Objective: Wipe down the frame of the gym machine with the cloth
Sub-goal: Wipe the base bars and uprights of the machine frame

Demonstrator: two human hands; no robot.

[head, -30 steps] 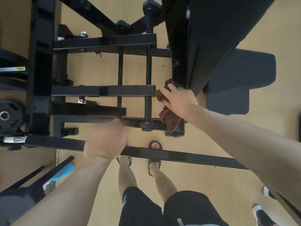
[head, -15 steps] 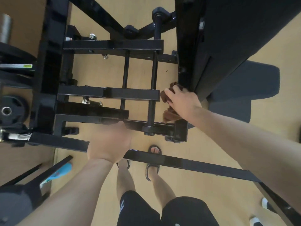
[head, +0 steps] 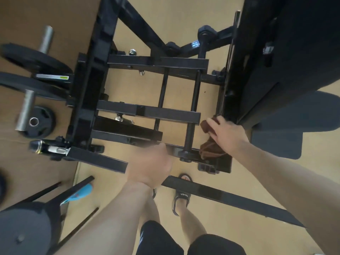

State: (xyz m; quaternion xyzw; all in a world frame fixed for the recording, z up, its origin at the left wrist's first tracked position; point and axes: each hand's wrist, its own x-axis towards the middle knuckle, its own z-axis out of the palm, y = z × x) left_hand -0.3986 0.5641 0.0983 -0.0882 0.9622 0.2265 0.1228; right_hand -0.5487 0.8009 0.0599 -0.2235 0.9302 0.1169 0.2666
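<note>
From the head view, the right hand (head: pixel 227 137) presses a brown cloth (head: pixel 209 146) against the black upright of the gym machine frame (head: pixel 223 105), fingers curled over the cloth, its tail hanging below the palm. The left hand (head: pixel 150 166) is wrapped round a lower crossbar (head: pixel 95 159), bracing. Judging by this, wiping is mid-course: the rails left of the cloth and the far bars look yet to be done. Motion blur smears the left fingers, and no dirt or shine shows what is already clean.
</note>
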